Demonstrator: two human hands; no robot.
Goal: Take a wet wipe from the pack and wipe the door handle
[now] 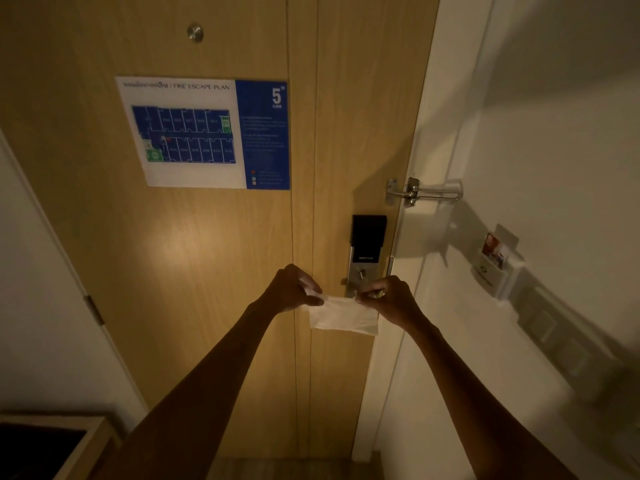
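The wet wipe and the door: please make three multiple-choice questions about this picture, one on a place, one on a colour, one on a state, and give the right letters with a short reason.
1. Where is the wet wipe?
A. lying on the floor
B. stretched between the left hand and the right hand, in front of the door lock
C. stuck on the fire escape plan

2. What colour is the right panel of the fire escape plan?
A. blue
B. red
C. yellow

3. What is the state of the swing-bar latch?
A. missing
B. broken off and hanging
C. lying across from the door to the frame

Answers: 1 B, both hands pinch its top edge; 2 A, the panel with "5" is blue; 3 C, the bar spans the door edge.
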